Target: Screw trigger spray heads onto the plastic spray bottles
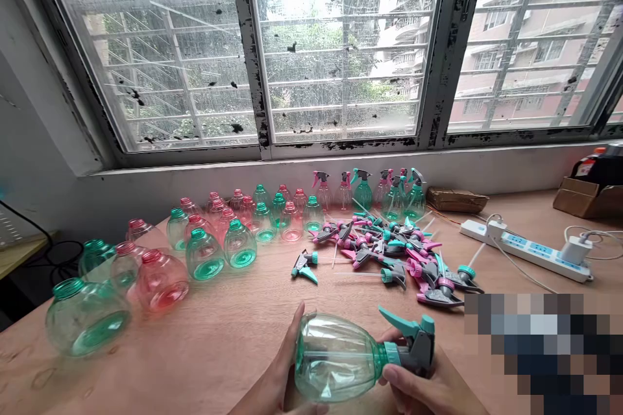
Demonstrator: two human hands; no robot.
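A clear green spray bottle (335, 356) lies sideways between my hands above the front of the table. Cupped round its base on the left is my left hand (280, 366). My right hand (428, 379) grips the teal collar and grey spray head (416, 347) at the neck, with the teal trigger pointing up and away. The head sits on the bottle's neck, and a thin tube shows inside. Just beyond lies a loose grey and teal spray head (305, 266). A heap of pink, teal and grey spray heads (384, 243) spreads behind it.
Several open green and pink bottles (207, 256) stand at the left. Bottles with heads fitted (363, 191) line the back wall. A white power strip (530, 249) with cables, a brown packet (457, 200) and a cardboard box (584, 198) are at the right. A blurred patch covers the lower right.
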